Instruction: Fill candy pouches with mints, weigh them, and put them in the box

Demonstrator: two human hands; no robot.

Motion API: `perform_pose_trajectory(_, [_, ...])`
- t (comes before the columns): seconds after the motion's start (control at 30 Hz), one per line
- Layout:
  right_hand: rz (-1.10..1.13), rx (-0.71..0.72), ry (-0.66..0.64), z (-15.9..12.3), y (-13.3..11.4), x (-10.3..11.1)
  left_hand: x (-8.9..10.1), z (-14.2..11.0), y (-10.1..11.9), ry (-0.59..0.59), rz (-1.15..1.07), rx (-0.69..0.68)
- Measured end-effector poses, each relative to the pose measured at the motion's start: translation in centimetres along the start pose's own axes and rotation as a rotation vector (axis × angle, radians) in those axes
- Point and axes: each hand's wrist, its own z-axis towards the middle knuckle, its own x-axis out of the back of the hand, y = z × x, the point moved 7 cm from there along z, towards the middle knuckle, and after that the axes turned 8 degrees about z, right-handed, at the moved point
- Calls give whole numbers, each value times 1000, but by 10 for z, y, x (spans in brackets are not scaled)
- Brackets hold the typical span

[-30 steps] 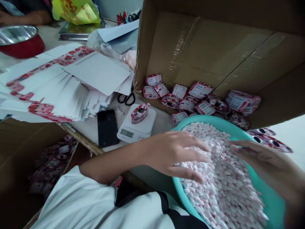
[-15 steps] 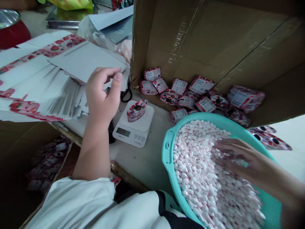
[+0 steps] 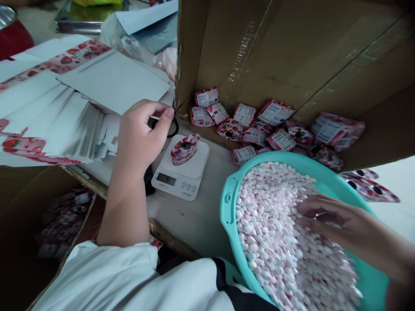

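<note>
My left hand is raised left of the kitchen scale, fingers curled to the thumb in a loose pinch; nothing shows between them. On the white digital scale sits a small strawberry-printed box with a round hole on top. The scale's display is lit. My right hand is inside the turquoise basin, its fingers and thumb bent together around some of the pale pink wrapped candies. Its fingertips are partly hidden among them.
Several filled printed packs lie inside a large cardboard box behind the basin. Stacked flat printed cartons spread at left. More packs sit in a lower box. Flat printed pieces lie at right, and a black loop near my left hand.
My left hand has moved slightly down and right. My right hand has shifted a little within the candies, its fingers drawn closer together. The box stays on the scale.
</note>
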Motion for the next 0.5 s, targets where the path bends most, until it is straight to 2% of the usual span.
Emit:
perform_pose_trajectory(0.07, [28,-66,-32,0,6,-3,-4,0,-4,-61,8,31])
perform_pose_trajectory(0.13, [37,-91,-43,-1,8,-4,-11,0,-2,-192,-9,22])
perform_pose_trajectory(0.27, [15,-27,-7,-1,1,-2,-27,-6,14,-468,-52,-156])
perform_pose_trajectory(0.37, [2,5,-7,-2,1,-3,-38,-11,21,-572,-37,-248])
perform_pose_trajectory(0.5, [18,-4,-15,-2,2,-4,-47,-15,19,-631,37,-261])
